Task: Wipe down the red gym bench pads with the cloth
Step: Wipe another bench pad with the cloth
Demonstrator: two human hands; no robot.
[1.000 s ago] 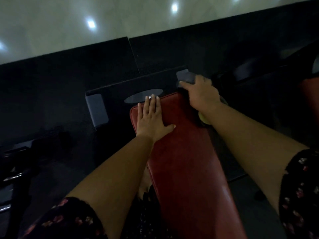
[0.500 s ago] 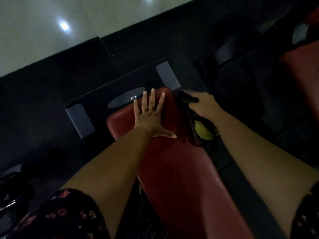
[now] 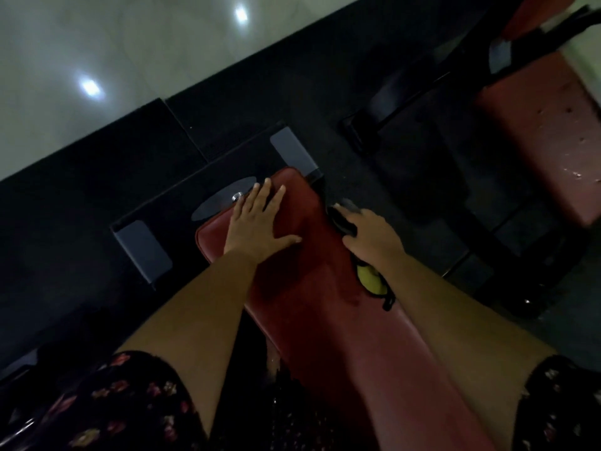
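Pad under work: red bench pad point(image 3: 309, 304), running from the near edge of view up to its far end. Left hand point(image 3: 257, 222) lies flat on the pad's far end, fingers straight and spread, thumb out to the side, holding nothing. Right hand point(image 3: 374, 239) is at the pad's right edge, fingers curled onto a dark cloth point(image 3: 369, 281) with a yellow patch, which it presses against that edge; the cloth hangs partly off the side. Grey end cap point(image 3: 144, 249) of the bench foot shows beyond the pad's left far corner. Second red pad point(image 3: 546, 131) stands well apart at upper right. Black floor mat point(image 3: 97, 157) lies below, with pale tiled floor point(image 3: 97, 43) beyond.
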